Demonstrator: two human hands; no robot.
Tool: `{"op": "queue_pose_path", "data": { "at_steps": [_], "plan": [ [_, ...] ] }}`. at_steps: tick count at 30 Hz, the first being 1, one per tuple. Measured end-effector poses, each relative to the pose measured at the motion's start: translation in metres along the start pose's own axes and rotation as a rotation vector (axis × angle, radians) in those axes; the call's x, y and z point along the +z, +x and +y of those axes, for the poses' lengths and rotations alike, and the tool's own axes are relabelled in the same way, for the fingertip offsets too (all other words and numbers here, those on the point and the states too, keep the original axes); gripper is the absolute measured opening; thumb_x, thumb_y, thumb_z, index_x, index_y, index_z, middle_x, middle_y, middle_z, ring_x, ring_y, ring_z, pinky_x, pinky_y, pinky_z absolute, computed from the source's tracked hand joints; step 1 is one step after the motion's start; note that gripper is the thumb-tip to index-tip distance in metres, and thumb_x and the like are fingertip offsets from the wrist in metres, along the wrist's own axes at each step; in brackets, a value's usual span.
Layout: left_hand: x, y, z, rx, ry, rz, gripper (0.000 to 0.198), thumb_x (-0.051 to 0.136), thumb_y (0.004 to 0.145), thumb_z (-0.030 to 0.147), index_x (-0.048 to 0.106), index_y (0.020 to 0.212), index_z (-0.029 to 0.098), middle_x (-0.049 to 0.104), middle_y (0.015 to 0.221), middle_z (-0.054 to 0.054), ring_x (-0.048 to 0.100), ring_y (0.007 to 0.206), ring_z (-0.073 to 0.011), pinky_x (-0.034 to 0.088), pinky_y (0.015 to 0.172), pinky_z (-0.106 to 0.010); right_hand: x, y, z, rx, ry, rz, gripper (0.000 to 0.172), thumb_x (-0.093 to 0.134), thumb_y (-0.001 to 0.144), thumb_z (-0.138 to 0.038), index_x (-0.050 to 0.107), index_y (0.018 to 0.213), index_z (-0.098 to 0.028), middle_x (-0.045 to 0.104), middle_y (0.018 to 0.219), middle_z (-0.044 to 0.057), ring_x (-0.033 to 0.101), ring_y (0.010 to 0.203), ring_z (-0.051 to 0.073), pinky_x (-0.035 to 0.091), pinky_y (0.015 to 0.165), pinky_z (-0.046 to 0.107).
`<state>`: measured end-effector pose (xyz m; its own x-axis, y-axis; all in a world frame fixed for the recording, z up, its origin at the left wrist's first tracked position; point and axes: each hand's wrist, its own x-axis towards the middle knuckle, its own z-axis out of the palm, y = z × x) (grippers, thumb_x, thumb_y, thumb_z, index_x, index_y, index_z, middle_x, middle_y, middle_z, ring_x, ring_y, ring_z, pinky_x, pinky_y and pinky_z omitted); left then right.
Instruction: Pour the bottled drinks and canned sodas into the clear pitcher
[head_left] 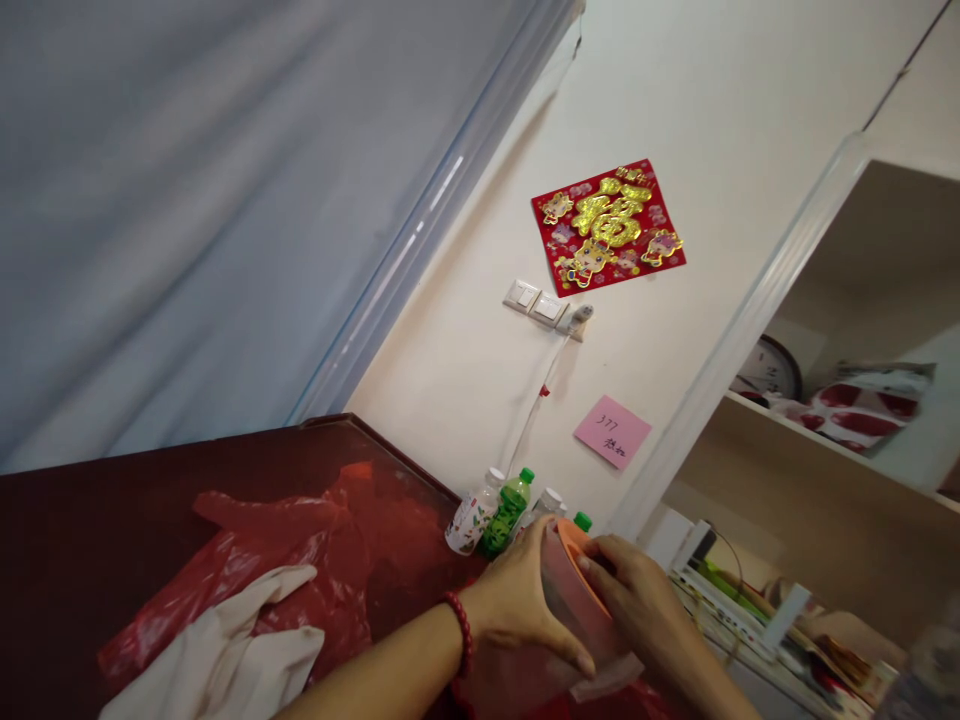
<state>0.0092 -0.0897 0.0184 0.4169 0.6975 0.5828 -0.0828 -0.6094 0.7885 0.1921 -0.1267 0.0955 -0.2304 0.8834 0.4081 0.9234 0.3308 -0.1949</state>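
Note:
My left hand (517, 605), with a red beaded bracelet (459, 632) at its wrist, wraps round the side of a translucent container with an orange rim (571, 545). The container is tilted. My right hand (626, 580) grips the same rim from the right, its fingers curled over the edge. What lies inside, if anything, cannot be made out. Just beyond my hands stand a white printed bottle (474, 515) and a green bottle (510, 510). More bottles behind them are partly hidden by my left hand.
A red plastic bag (322, 550) and a beige cloth (225, 645) lie on the dark red table (97, 540) to the left. A blue-grey curtain (187, 200) hangs behind it. Shelves (840, 440) with a clock (766, 372) and a power strip (724, 610) stand at right.

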Motion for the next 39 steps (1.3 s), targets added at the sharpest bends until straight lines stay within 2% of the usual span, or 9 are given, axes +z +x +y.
{"op": "queue_pose_path", "data": {
  "at_steps": [4,11,15,19,28,33,39],
  "plan": [
    [0.003,-0.002,0.013,-0.004,0.056,0.0,0.124,0.099,0.035,0.036,0.042,0.144,0.018,0.051,0.146,-0.018,0.047,0.135,-0.0404,0.035,0.117,-0.054,-0.009,-0.007,-0.008,-0.011,-0.014,0.028,0.041,0.041,0.09,-0.054,0.066,0.082,-0.022,0.065,0.086,0.006,0.06,0.085,0.027,0.039,0.076,0.037],
    [0.01,-0.004,0.013,0.097,0.091,0.069,0.105,0.098,0.037,0.033,0.052,0.131,0.023,0.061,0.127,-0.008,0.06,0.113,-0.032,0.05,0.1,-0.043,-0.005,-0.016,-0.015,0.021,-0.037,0.123,0.041,0.038,0.09,-0.053,0.063,0.077,-0.022,0.064,0.082,0.007,0.058,0.08,0.026,0.038,0.073,0.035],
    [0.009,-0.005,0.014,0.136,0.106,0.049,0.102,0.095,0.04,0.031,0.052,0.132,0.023,0.062,0.125,-0.007,0.06,0.11,-0.0303,0.049,0.099,-0.041,0.003,-0.016,-0.013,0.053,-0.051,0.14,0.039,0.037,0.09,-0.05,0.06,0.076,-0.022,0.063,0.081,0.007,0.058,0.079,0.026,0.037,0.073,0.035],
    [0.008,-0.006,0.012,0.109,0.131,0.02,0.099,0.095,0.041,0.035,0.054,0.13,0.021,0.062,0.125,-0.007,0.06,0.111,-0.031,0.049,0.099,-0.041,0.009,-0.017,-0.01,0.078,-0.081,0.139,0.037,0.036,0.091,-0.047,0.059,0.076,-0.022,0.063,0.082,0.008,0.057,0.079,0.027,0.035,0.072,0.035],
    [0.005,-0.004,0.009,0.048,0.16,-0.033,0.108,0.092,0.041,0.033,0.048,0.138,0.019,0.06,0.131,-0.01,0.059,0.118,-0.0347,0.046,0.106,-0.044,0.011,-0.014,-0.006,0.127,-0.157,0.115,0.026,0.044,0.097,-0.034,0.057,0.078,-0.022,0.064,0.081,0.008,0.057,0.077,0.028,0.03,0.069,0.034],
    [0.009,-0.005,0.002,0.063,0.211,-0.011,0.118,0.092,0.041,0.036,0.04,0.146,0.019,0.054,0.142,-0.014,0.053,0.129,-0.0382,0.043,0.111,-0.046,0.011,-0.016,-0.005,0.101,-0.145,0.123,0.03,0.041,0.096,-0.04,0.057,0.077,-0.023,0.064,0.08,0.007,0.058,0.077,0.027,0.031,0.068,0.033],
    [0.014,-0.006,0.006,0.134,0.21,0.011,0.106,0.092,0.04,0.039,0.048,0.135,0.022,0.06,0.128,-0.009,0.06,0.117,-0.0337,0.047,0.106,-0.043,0.016,-0.018,-0.003,0.088,-0.139,0.192,0.036,0.034,0.095,-0.046,0.055,0.076,-0.023,0.063,0.079,0.009,0.058,0.074,0.028,0.032,0.067,0.035]
  ]
}}
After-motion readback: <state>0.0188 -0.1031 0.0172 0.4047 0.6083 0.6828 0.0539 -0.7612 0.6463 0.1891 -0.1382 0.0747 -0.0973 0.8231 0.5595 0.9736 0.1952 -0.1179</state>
